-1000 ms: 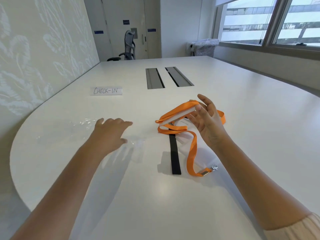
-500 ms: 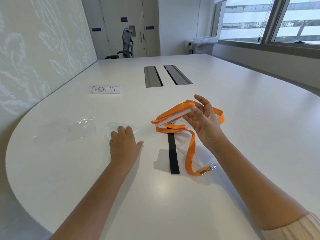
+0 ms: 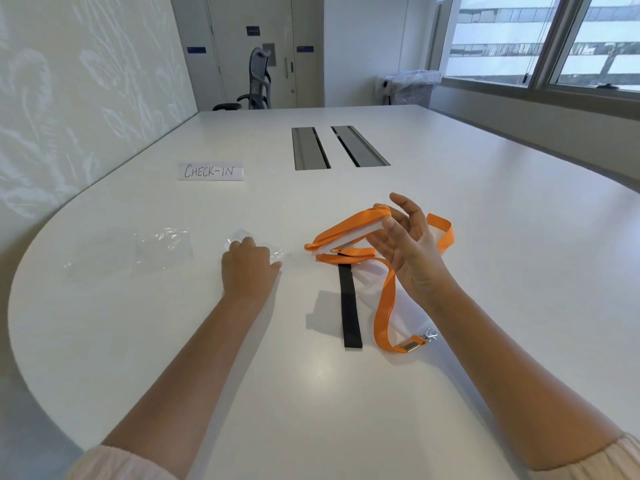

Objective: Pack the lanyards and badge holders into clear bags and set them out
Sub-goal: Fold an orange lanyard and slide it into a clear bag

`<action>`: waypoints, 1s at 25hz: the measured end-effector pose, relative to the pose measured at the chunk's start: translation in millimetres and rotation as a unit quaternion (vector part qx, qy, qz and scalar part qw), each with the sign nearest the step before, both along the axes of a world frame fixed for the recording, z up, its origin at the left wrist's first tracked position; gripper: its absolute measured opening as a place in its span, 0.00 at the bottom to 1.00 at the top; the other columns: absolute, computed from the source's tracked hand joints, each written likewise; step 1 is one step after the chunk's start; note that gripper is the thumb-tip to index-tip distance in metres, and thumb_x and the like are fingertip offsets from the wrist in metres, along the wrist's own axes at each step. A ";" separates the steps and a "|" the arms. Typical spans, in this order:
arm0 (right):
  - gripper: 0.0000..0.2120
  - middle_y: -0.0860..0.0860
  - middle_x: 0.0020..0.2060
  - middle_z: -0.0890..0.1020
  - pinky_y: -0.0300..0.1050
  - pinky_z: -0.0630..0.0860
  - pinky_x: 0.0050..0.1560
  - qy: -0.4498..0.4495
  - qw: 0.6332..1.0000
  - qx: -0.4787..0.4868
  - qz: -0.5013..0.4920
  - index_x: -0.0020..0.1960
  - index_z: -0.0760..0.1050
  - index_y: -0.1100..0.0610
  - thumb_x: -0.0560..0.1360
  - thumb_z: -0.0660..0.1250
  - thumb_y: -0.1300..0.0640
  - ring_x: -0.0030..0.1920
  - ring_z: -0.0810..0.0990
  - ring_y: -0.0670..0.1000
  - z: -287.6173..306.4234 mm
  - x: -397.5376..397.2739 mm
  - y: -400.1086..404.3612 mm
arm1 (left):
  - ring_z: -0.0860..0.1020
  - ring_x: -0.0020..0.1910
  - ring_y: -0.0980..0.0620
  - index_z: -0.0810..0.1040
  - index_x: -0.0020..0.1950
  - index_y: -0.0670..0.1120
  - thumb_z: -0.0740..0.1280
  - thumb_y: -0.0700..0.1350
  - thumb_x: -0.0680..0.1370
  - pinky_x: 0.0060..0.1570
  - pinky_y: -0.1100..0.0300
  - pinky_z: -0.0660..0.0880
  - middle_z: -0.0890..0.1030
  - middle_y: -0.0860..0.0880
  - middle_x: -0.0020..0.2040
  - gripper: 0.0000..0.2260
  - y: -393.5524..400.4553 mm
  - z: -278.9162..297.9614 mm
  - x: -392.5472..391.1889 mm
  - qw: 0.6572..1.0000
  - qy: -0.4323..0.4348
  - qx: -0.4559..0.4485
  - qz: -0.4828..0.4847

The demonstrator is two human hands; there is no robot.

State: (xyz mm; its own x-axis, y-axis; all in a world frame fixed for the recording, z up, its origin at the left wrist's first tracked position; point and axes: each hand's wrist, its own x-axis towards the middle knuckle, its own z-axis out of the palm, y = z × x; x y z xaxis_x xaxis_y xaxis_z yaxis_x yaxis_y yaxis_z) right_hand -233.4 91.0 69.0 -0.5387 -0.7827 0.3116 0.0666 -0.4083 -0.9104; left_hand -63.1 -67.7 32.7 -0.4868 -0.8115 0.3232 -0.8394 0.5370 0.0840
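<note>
On the white table [image 3: 485, 237] we see the right hand [image 3: 405, 247] raised, thumb and fingers pinching a badge holder [image 3: 349, 239] wrapped in orange lanyard [image 3: 384, 299]. The left hand [image 3: 249, 268] has its fingers curled on a clear bag [image 3: 277, 252]. A black strap [image 3: 349, 306] lies between the arms.

White tabletop [image 3: 485, 209]: paper sign [image 3: 210, 171] reading "CHECK-IN"; two grey cable hatches [image 3: 337, 147] at centre. Beyond: office chair [image 3: 258, 81], plastic-lined bin [image 3: 412, 86], window [image 3: 540, 39].
</note>
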 end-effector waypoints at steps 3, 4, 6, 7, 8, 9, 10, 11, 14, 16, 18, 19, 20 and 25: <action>0.37 0.44 0.46 0.84 0.42 0.80 0.48 -0.006 1.000 0.000 0.005 0.59 0.69 0.46 0.54 0.78 0.38 0.52 0.82 0.51 -1.1 1.3 1.4 | 0.74 0.52 0.42 0.74 0.53 0.40 0.68 0.52 0.73 0.48 0.51 0.73 0.77 0.42 0.50 0.18 7.0 -0.2 6.4 0.991 0.097 0.088 -0.005; 0.35 0.44 0.46 0.84 0.42 0.80 0.48 -0.010 1.000 0.000 0.007 0.59 0.69 0.46 0.57 0.77 0.40 0.52 0.82 0.51 -2.0 1.2 1.3 | 0.75 0.52 0.41 0.73 0.55 0.40 0.69 0.51 0.73 0.49 0.51 0.73 0.77 0.42 0.51 0.18 7.5 -0.7 7.8 0.990 0.105 0.098 -0.005; 0.32 0.44 0.45 0.84 0.41 0.79 0.47 -0.016 1.000 0.001 0.009 0.60 0.69 0.47 0.61 0.77 0.43 0.52 0.82 0.51 -4.8 -0.9 0.6 | 0.75 0.53 0.41 0.75 0.55 0.39 0.67 0.48 0.74 0.49 0.51 0.72 0.77 0.41 0.51 0.15 8.6 -1.1 7.5 0.993 0.078 0.090 -0.009; 0.33 0.44 0.45 0.84 0.41 0.79 0.47 -0.017 1.000 0.001 0.008 0.60 0.69 0.47 0.60 0.77 0.42 0.52 0.82 0.51 -4.9 -0.9 0.8 | 0.75 0.51 0.41 0.76 0.52 0.38 0.65 0.45 0.75 0.47 0.52 0.72 0.78 0.40 0.50 0.12 8.7 -0.6 6.6 0.994 0.070 0.081 -0.015; 0.35 0.44 0.45 0.84 0.41 0.79 0.47 -0.020 1.000 0.002 0.008 0.60 0.69 0.47 0.57 0.78 0.41 0.52 0.82 0.51 -4.7 -0.6 0.7 | 0.75 0.49 0.41 0.77 0.49 0.37 0.63 0.41 0.75 0.44 0.53 0.71 0.78 0.40 0.48 0.09 7.2 -0.6 5.7 0.994 0.072 0.076 -0.021; 0.37 0.45 0.45 0.84 0.41 0.79 0.47 -0.022 1.000 0.002 0.009 0.59 0.69 0.47 0.55 0.78 0.40 0.52 0.82 0.51 -5.1 0.0 0.5 | 0.75 0.45 0.41 0.76 0.45 0.37 0.61 0.38 0.75 0.41 0.54 0.69 0.78 0.39 0.46 0.07 5.0 -1.3 5.9 0.994 0.082 0.075 -0.023; 0.38 0.44 0.44 0.84 0.40 0.79 0.46 -0.024 1.000 0.003 0.008 0.59 0.69 0.47 0.53 0.79 0.39 0.52 0.83 0.50 -5.5 0.3 -0.1 | 0.74 0.42 0.42 0.76 0.42 0.36 0.60 0.36 0.74 0.38 0.55 0.67 0.78 0.39 0.43 0.06 3.1 -2.2 7.0 0.993 0.093 0.077 -0.022; 0.39 0.44 0.44 0.84 0.40 0.79 0.46 -0.026 1.000 0.004 0.007 0.59 0.69 0.47 0.52 0.79 0.38 0.51 0.83 0.50 -5.5 0.5 -0.3 | 0.73 0.40 0.43 0.75 0.40 0.37 0.59 0.35 0.73 0.37 0.55 0.66 0.78 0.40 0.42 0.06 1.8 -3.0 8.2 0.991 0.103 0.081 -0.021; 0.40 0.44 0.44 0.84 0.40 0.79 0.46 -0.029 1.000 0.002 0.004 0.59 0.69 0.47 0.51 0.79 0.37 0.50 0.83 0.50 -5.0 1.6 -0.9 | 0.74 0.41 0.43 0.77 0.41 0.39 0.60 0.35 0.73 0.37 0.56 0.67 0.77 0.43 0.43 0.07 0.2 -1.6 11.2 0.988 0.135 0.066 -0.023; 0.40 0.45 0.44 0.84 0.40 0.79 0.45 -0.033 0.999 -0.003 0.006 0.59 0.70 0.47 0.51 0.79 0.38 0.50 0.83 0.50 -4.3 2.6 -1.3 | 0.73 0.39 0.46 0.79 0.41 0.41 0.62 0.38 0.74 0.36 0.57 0.66 0.77 0.45 0.41 0.07 4.1 3.4 10.5 0.984 0.174 0.024 -0.042; 0.40 0.47 0.45 0.83 0.41 0.80 0.45 -0.051 0.998 -0.013 0.024 0.59 0.71 0.48 0.51 0.80 0.39 0.50 0.83 0.51 -3.4 3.7 -0.9 | 0.71 0.36 0.48 0.76 0.39 0.37 0.63 0.40 0.75 0.35 0.55 0.67 0.75 0.47 0.37 0.08 9.2 6.7 7.3 0.975 0.193 0.022 -0.104; 0.40 0.49 0.47 0.82 0.41 0.80 0.45 -0.065 0.997 -0.017 0.038 0.59 0.71 0.48 0.51 0.80 0.40 0.50 0.83 0.51 -3.2 4.0 -0.5 | 0.72 0.36 0.47 0.72 0.34 0.44 0.63 0.40 0.76 0.37 0.53 0.69 0.75 0.47 0.36 0.10 12.4 6.6 5.5 0.971 0.187 0.048 -0.144; 0.40 0.51 0.47 0.81 0.41 0.80 0.44 -0.079 0.995 -0.020 0.051 0.60 0.71 0.48 0.51 0.80 0.41 0.50 0.83 0.51 -2.9 4.3 0.0 | 0.74 0.36 0.47 0.79 0.37 0.44 0.62 0.40 0.76 0.39 0.54 0.71 0.76 0.46 0.36 0.10 16.1 5.2 4.1 0.962 0.185 0.093 -0.177; 0.40 0.51 0.48 0.81 0.42 0.80 0.48 -0.059 0.995 -0.008 0.080 0.60 0.71 0.49 0.52 0.81 0.42 0.50 0.82 0.51 -4.0 5.9 1.8 | 0.76 0.34 0.57 0.83 0.44 0.43 0.67 0.40 0.75 0.38 0.66 0.71 0.80 0.52 0.35 0.06 24.6 1.2 2.7 0.917 0.263 0.250 -0.168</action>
